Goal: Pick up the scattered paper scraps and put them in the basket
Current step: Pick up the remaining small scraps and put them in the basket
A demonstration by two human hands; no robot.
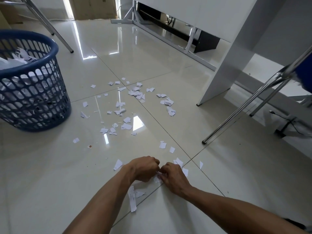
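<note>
Right hand pinching paper scraps, left hand fisted, contents hidden, blue basket well apart

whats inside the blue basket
White paper scraps are piled up near the rim of the blue basket, with more showing through its mesh. The bottom is hidden under them.

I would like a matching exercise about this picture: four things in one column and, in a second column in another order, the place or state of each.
Things:
1. basket
2. long paper strip
3. right hand
4. chrome chair leg

Place or state:
A. slanting down to the floor, at the right
B. flat on the floor, nearest the person
C. blue, at the left, paper inside
D. pinching white scraps beside the left hand

Pairs: 1-C, 2-B, 3-D, 4-A
</note>
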